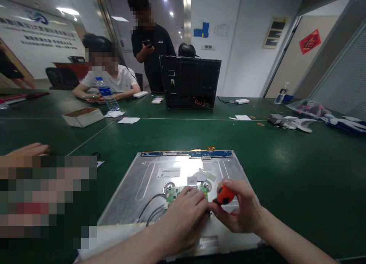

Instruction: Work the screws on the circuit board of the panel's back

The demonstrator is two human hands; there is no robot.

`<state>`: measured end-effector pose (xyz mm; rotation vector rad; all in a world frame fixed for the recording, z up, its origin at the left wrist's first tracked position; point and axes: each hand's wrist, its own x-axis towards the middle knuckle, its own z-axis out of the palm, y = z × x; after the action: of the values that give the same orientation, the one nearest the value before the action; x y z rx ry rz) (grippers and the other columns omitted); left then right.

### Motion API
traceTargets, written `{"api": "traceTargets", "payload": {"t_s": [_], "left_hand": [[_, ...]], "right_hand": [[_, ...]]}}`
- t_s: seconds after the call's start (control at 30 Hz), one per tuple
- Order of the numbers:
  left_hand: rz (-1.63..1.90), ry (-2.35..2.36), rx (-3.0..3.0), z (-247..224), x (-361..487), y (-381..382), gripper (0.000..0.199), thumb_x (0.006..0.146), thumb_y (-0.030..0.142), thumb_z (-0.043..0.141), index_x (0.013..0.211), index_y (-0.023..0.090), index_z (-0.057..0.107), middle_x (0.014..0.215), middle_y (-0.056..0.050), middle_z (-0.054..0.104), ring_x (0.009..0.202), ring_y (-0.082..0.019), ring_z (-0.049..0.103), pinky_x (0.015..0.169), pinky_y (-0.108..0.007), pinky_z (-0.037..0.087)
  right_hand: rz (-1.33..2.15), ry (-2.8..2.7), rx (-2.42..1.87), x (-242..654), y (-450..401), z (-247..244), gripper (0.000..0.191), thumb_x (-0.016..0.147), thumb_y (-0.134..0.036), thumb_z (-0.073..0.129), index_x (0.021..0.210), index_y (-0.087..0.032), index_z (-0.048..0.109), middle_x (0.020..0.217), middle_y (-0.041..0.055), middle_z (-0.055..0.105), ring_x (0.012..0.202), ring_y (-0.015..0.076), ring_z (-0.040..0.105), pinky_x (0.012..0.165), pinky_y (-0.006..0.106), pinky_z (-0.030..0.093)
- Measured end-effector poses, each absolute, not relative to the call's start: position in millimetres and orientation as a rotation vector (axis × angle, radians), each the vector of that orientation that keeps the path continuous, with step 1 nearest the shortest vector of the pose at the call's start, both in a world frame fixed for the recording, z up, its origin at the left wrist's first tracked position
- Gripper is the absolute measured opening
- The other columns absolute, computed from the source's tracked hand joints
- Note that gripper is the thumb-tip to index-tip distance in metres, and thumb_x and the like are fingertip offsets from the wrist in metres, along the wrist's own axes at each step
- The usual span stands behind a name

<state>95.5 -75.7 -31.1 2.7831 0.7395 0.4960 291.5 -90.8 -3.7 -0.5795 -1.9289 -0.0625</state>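
Observation:
A silver metal display panel (147, 168) lies back side up on the green table, with a green circuit board (171, 194) near its middle. Over that board, my left hand (190, 208) is closed, its bent fingers pressed together at the right side; the thumb is hidden. An orange and black screwdriver (225, 194) is gripped by its handle in my right hand (243, 210), tilted down toward the board's right end. My hands hide its tip. Dark cables (153, 206) run from the board's left side, and a blue strip board (171, 154) lines the panel's far edge.
Beyond the panel stands a black monitor-like casing (190, 81). An open box (82, 117) and a water bottle (108, 94) are at the far left, gloves (300, 123) at the right. Another person's hand (31, 148) is on the left; two people are across the table.

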Motion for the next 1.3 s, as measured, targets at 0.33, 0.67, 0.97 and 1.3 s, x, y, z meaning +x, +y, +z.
{"api": "traceTargets", "payload": {"t_s": [0.33,0.67,0.97,1.3], "left_hand": [[0.513,0.71,2.781,-33,95,-74,0.019,0.089,0.008,0.052,0.103,0.02,0.056,0.104,-0.006,0.068,0.096,-0.025,0.062,0.088,-0.04,0.043],[0.559,0.701,2.783,-40,95,-73,0.016,0.091,0.009,0.049,0.1,0.02,0.056,0.101,-0.006,0.068,0.095,-0.025,0.063,0.088,-0.042,0.043],[0.538,0.702,2.764,-34,95,-74,0.016,0.093,0.011,0.052,0.104,0.02,0.058,0.105,-0.007,0.069,0.098,-0.026,0.063,0.09,-0.042,0.044],[0.542,0.711,2.774,-36,95,-74,0.019,0.089,0.008,0.052,0.103,0.021,0.056,0.103,-0.007,0.069,0.097,-0.025,0.063,0.089,-0.041,0.045]], "right_hand": [[-0.008,-1.978,-0.557,292,-91,4,0.063,0.087,-0.009,0.049,0.148,-0.012,0.033,0.083,0.0046,0.069,0.06,0.0169,0.064,0.05,0.027,0.053],[-0.099,-1.958,-0.567,290,-89,4,0.053,0.098,-0.02,0.052,0.148,-0.017,0.034,0.079,0.0015,0.067,0.058,0.0168,0.062,0.051,0.028,0.053],[-0.026,-1.979,-0.552,292,-90,5,0.063,0.087,-0.006,0.048,0.148,-0.012,0.034,0.086,0.0058,0.07,0.062,0.0164,0.065,0.052,0.027,0.057],[-0.081,-1.951,-0.541,289,-88,3,0.053,0.099,-0.019,0.053,0.148,-0.017,0.034,0.079,0.0016,0.068,0.058,0.0168,0.062,0.05,0.027,0.052]]}}
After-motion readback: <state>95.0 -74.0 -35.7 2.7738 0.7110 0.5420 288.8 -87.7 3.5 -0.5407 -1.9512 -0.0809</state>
